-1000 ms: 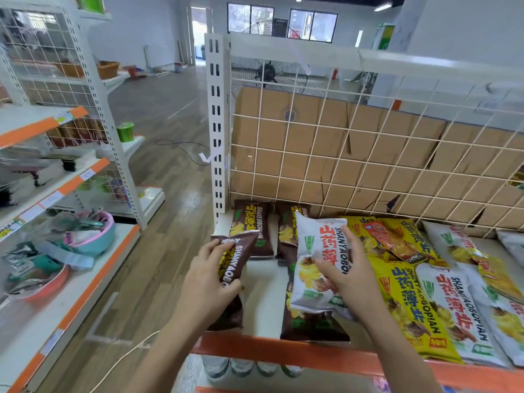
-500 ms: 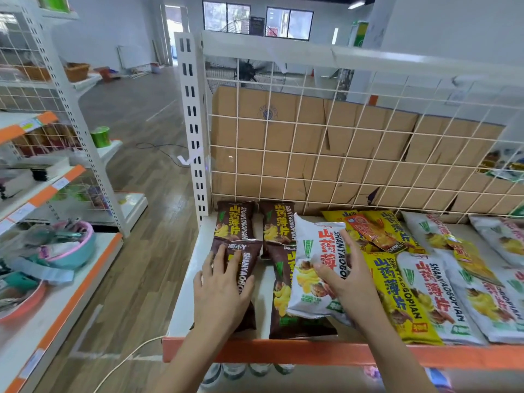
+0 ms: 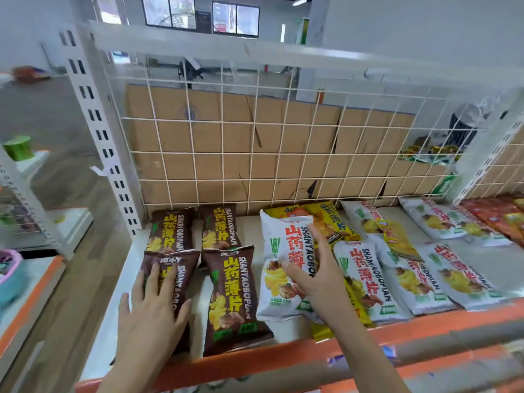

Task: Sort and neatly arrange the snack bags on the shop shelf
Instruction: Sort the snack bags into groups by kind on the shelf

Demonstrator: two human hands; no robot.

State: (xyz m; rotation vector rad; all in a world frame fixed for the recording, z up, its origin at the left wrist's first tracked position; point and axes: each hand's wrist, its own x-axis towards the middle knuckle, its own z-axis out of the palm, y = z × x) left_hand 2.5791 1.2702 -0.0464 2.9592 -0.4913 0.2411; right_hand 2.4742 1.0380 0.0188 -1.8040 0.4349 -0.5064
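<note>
Left hand (image 3: pixel 153 310) laid flat, open, on brown bag (image 3: pixel 170 282), now set down at 7 o'clock | right hand (image 3: pixel 314 275) apparently gripping white bag (image 3: pixel 283 268) | brown group squared.

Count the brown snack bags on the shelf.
4. Two brown bags at the back, two in front: one under the left hand, one beside it. None seems hidden.

A white wire grid panel (image 3: pixel 283 143) stands across the middle, with flattened brown cardboard (image 3: pixel 226 154) behind it. Left of the grid, a slotted white upright (image 3: pixel 99 131) rises above wood-plank flooring (image 3: pixel 65 293). Above the grid, dark-framed windows (image 3: pixel 198 15) line a pale wall (image 3: pixel 411 29).
</note>
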